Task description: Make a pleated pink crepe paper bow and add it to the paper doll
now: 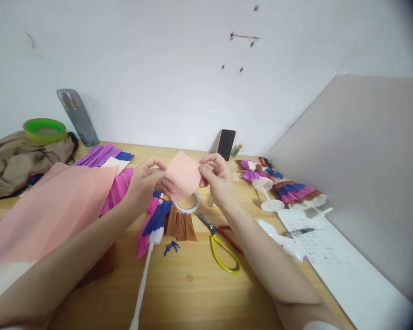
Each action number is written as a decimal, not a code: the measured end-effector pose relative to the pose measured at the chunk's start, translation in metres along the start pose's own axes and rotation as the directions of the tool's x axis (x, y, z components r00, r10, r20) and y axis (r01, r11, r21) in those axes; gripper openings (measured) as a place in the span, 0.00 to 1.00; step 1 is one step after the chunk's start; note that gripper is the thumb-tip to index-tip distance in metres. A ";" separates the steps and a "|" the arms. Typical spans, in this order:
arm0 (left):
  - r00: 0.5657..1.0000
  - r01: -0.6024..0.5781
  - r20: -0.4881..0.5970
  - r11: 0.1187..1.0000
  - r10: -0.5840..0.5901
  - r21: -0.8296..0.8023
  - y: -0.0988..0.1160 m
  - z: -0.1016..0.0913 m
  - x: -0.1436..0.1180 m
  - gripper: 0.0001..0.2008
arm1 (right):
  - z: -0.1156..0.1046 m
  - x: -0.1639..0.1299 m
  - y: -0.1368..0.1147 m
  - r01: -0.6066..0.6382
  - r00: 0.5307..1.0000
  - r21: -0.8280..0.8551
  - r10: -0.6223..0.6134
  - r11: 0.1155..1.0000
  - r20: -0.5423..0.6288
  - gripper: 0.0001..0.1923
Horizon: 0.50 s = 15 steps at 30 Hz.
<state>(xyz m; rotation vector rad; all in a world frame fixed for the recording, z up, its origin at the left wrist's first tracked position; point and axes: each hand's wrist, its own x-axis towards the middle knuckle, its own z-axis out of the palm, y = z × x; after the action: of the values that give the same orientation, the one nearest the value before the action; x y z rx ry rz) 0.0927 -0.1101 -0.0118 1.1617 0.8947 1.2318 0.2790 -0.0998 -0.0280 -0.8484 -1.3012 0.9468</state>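
One small pink sheet pinched between left grip, right grip.

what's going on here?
A person is holding up a small piece of peach paper with both bare hands, the left hand at one edge and the right hand at the other. The scissors lie unheld on the wooden table, partly hidden by the right forearm. A white stick with coloured paper at its top end lies nearby, and a larger peach sheet is off to the left.
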 end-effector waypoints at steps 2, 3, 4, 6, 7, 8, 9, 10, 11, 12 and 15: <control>1.000 -0.020 -0.008 1.000 0.020 0.010 0.000 0.000 -0.001 0.07 | -0.001 0.000 -0.002 -0.012 1.000 -0.009 0.012 1.000 0.017 0.07; 1.000 -0.023 -0.012 1.000 0.023 0.019 0.000 0.000 -0.002 0.07 | -0.001 0.001 -0.003 -0.018 0.999 -0.012 0.019 1.000 0.027 0.06; 1.000 -0.023 -0.016 0.999 0.023 0.027 -0.001 0.000 -0.002 0.06 | -0.002 0.001 -0.004 -0.023 0.999 -0.014 0.024 1.000 0.035 0.06; 1.000 -0.021 -0.014 0.999 0.022 0.039 -0.001 0.000 -0.002 0.08 | -0.003 0.001 -0.004 -0.028 0.999 -0.018 0.029 0.999 0.039 0.06; 1.000 -0.023 -0.013 0.999 0.023 0.047 -0.002 0.000 -0.002 0.08 | -0.003 0.001 -0.005 -0.028 0.999 -0.019 0.028 0.999 0.037 0.07; 0.999 -0.029 -0.014 0.998 0.030 0.056 -0.001 0.000 -0.002 0.09 | -0.003 0.001 -0.005 -0.028 0.999 -0.022 0.029 0.999 0.036 0.09; 0.999 -0.040 -0.019 0.997 0.042 0.066 -0.001 0.000 -0.002 0.09 | -0.003 0.001 -0.005 -0.026 0.999 -0.024 0.027 0.999 0.035 0.10; 0.998 -0.052 -0.025 0.996 0.055 0.077 -0.001 0.001 -0.002 0.09 | -0.002 0.000 -0.005 -0.022 0.999 -0.025 0.023 0.999 0.035 0.12; 0.997 -0.063 -0.032 0.994 0.066 0.088 0.000 0.001 -0.002 0.09 | -0.002 0.000 -0.006 -0.013 0.999 -0.025 0.014 1.000 0.031 0.14; 0.996 -0.072 -0.039 0.993 0.076 0.097 0.001 0.002 -0.002 0.09 | -0.001 0.000 -0.007 -0.004 1.000 -0.029 0.004 1.000 0.025 0.15; 0.994 -0.092 -0.043 0.991 0.097 0.101 0.002 0.003 -0.003 0.09 | 0.001 -0.002 -0.010 0.025 1.000 -0.049 -0.026 0.998 -0.015 0.14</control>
<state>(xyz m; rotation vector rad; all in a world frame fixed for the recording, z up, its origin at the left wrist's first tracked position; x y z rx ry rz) 0.0951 -0.1132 -0.0096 1.2697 0.9546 1.3092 0.2792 -0.1058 -0.0201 -0.8734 -1.3233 0.8898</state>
